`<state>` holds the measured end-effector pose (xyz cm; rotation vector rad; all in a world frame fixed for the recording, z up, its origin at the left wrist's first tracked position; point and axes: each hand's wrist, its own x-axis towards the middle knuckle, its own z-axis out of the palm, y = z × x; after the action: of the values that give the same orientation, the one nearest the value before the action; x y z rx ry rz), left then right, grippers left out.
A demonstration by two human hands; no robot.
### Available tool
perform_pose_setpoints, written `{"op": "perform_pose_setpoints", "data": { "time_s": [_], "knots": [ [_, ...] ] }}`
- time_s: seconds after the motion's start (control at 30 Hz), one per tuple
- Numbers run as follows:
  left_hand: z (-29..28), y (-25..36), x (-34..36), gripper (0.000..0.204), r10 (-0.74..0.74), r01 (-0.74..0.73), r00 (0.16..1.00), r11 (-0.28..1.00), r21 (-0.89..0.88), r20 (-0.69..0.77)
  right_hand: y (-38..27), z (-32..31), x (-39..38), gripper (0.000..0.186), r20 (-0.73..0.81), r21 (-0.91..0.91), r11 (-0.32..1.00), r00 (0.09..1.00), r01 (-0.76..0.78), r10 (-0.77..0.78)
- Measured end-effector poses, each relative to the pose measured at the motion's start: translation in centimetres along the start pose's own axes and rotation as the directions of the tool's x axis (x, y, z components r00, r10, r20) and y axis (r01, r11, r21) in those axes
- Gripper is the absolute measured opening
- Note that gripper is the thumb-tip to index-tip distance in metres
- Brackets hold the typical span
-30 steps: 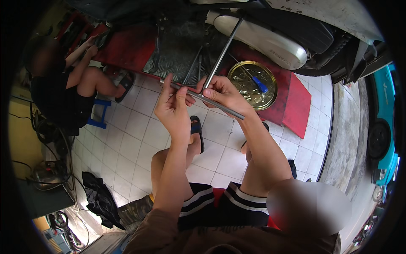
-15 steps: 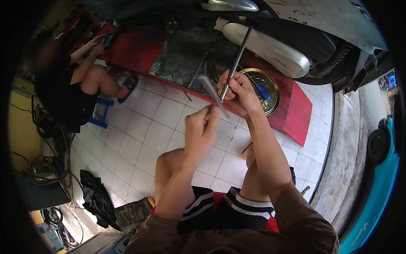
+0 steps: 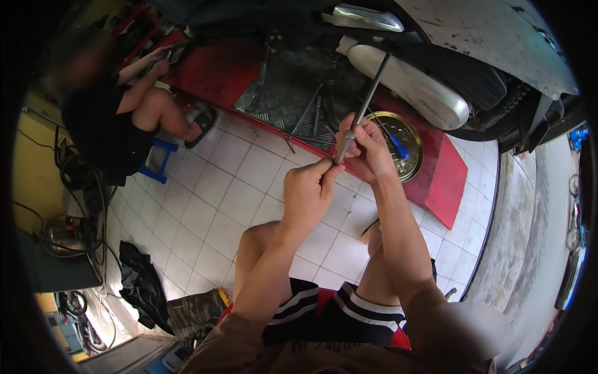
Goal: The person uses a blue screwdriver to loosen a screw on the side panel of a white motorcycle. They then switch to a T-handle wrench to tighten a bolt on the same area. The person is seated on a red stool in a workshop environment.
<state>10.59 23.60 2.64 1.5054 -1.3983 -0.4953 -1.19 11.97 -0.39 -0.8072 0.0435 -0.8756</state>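
Apparently we grip the metal rod [image 3: 372, 95] twice for steadiness, aloft and left of the gold tray [image 3: 413, 138]; our right hand [image 3: 369, 149] curls closed around its nearer half; our left hand [image 3: 310, 188] pinches its near end.

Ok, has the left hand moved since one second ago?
Yes. Against the round gold tray, the left hand has shifted rightward, closer to the tray, and also lower in the picture, toward the person's body.
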Motion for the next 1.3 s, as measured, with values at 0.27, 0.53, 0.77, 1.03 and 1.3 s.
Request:
{"op": "perform_pose_setpoints", "data": {
  "time_s": [0.27,0.53,0.77,1.03,1.3],
  "knots": [
    [-1.3,2.0,-0.5,0.018,0.022,0.02,0.954,0.99,-0.138,0.298,-0.6,-0.8,-0.7,0.04,0.095,-0.123,0.988,0.99,-0.095,0.107],
    [-2.9,3.2,0.5,0.048,0.06,-0.057,0.998,0.992,-0.115,0.022,0.6,0.2,0.0,0.037,-0.033,-0.155,0.979,0.991,-0.133,0.13],
    [-1.0,-0.1,0.1,0.016,-0.044,0.045,0.982,0.999,0.0,0.183,1.3,-0.4,0.4,0.038,-0.029,-0.045,0.999,1.0,-0.012,0.011],
    [-0.6,-0.1,-0.5,0.045,-0.22,0.322,0.887,0.925,-0.203,0.406,1.4,-0.5,-0.1,0.029,0.072,-0.461,0.884,0.991,-0.071,0.117],
    [0.7,-0.7,-18.6,0.068,-0.488,0.05,-0.132,0.866,0.498,0.863,2.5,-0.3,0.2,0.031,0.054,-0.352,0.93,0.99,-0.105,0.132]
  ]
}}
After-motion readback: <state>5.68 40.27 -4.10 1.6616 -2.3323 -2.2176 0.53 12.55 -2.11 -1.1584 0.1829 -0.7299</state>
